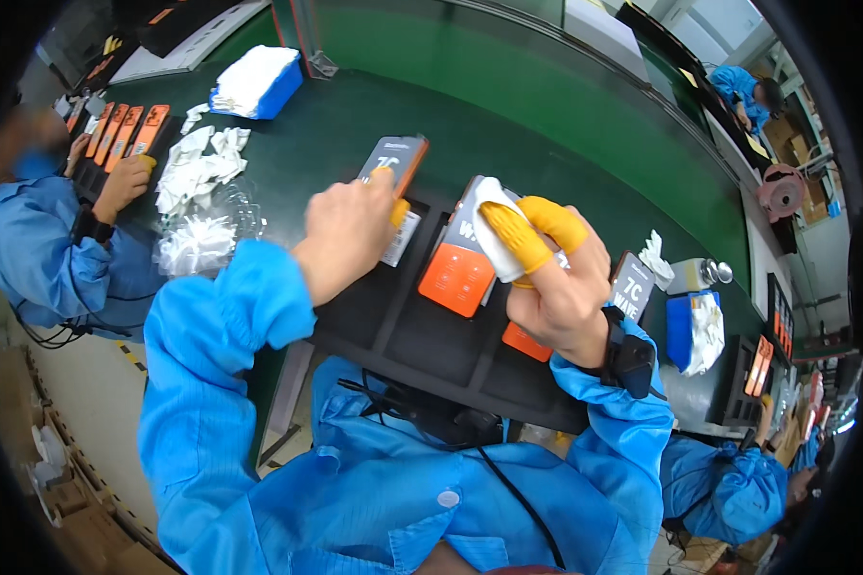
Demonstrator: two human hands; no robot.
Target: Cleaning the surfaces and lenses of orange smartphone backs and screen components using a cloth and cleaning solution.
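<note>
Yellow finger cots cover fingertips on both my hands. My left hand [350,225] is closed on a slim grey and orange box [400,153] above the far left of a black compartment tray [431,355]. My right hand [566,287] pinches a folded white cloth [494,235], which lies against a second grey and orange box [457,281] in the tray's middle. That cloth hides part of the box's upper end. Partly under my right hand is another box with an orange end [527,341]. Beyond my right wrist a grey box [633,286] shows its printed face.
On the green bench stand a blue carton of white cloths [283,86], crumpled cloths [201,168] and clear plastic wrap [197,244]. To the right are a pump bottle [690,276] and another blue carton [679,331]. Co-workers sit on both sides; one reaches into a tray of orange boxes [123,134].
</note>
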